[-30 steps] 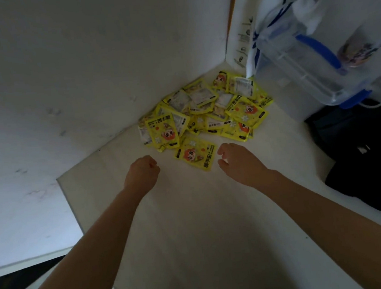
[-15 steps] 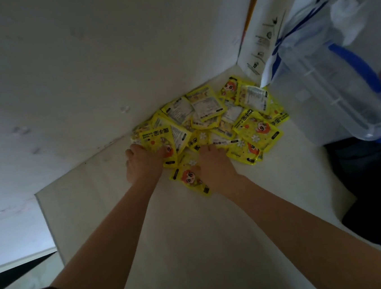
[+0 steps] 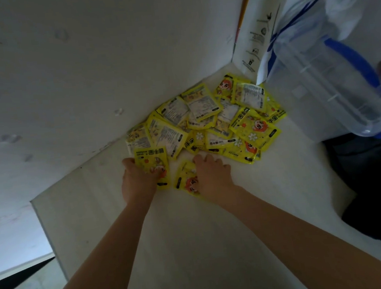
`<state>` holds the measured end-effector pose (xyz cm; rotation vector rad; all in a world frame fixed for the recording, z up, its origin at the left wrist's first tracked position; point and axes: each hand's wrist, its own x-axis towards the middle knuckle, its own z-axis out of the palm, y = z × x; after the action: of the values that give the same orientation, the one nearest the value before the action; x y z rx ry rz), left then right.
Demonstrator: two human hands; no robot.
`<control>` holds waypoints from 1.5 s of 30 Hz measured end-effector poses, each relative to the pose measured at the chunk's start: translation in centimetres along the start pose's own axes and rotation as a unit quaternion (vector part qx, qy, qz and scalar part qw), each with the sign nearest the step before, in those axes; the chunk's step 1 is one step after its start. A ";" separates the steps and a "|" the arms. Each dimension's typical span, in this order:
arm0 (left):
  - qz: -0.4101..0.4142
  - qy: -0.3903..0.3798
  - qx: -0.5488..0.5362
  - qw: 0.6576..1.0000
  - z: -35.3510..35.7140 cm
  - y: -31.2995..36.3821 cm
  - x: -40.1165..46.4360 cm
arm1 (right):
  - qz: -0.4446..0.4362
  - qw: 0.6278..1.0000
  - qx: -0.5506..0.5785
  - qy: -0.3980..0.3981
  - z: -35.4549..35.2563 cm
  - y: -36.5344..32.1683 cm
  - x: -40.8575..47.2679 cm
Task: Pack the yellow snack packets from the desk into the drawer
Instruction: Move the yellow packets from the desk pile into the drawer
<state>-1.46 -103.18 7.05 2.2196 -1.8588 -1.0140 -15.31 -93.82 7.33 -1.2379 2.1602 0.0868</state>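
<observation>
- Setting: an indoor desk corner, consistent with an office cubicle or a home study nook; which of the two cannot be told.
- Evidence, surface: a pale desk [image 3: 196, 249] fills the centre and meets plain white partition walls [image 3: 83, 73] from 9 to 12 o'clock, forming an enclosed corner.
- Evidence, stored items: at 1 o'clock a white paper bag [image 3: 264, 30] with printed coffee branding stands against the wall; just beside it, at 2 o'clock, sits a clear plastic storage box [image 3: 321, 97] with blue latches.
- Evidence, personal goods: a black bag [image 3: 377, 183] lies at 3 to 4 o'clock.
- Evidence, foodstuff: a heap of yellow snack packets [image 3: 206, 124] lies in the corner.
</observation>
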 end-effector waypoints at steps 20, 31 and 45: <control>0.388 -0.051 0.266 0.881 -3.3 4.1 2.8 | 0.003 0.975 0.208 0.083 -7.0 8.5 -1.8; 0.521 -0.070 0.346 0.777 -1.1 7.0 6.5 | 0.060 0.982 0.119 0.134 -10.0 13.5 2.1; 0.546 -0.045 0.355 0.757 -1.0 6.2 5.9 | 0.081 0.986 0.069 0.127 -8.9 13.4 2.6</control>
<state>-5.97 -110.47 8.09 0.7113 -3.2121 -0.1573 -31.26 -91.53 9.67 -1.0386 2.4386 -0.1595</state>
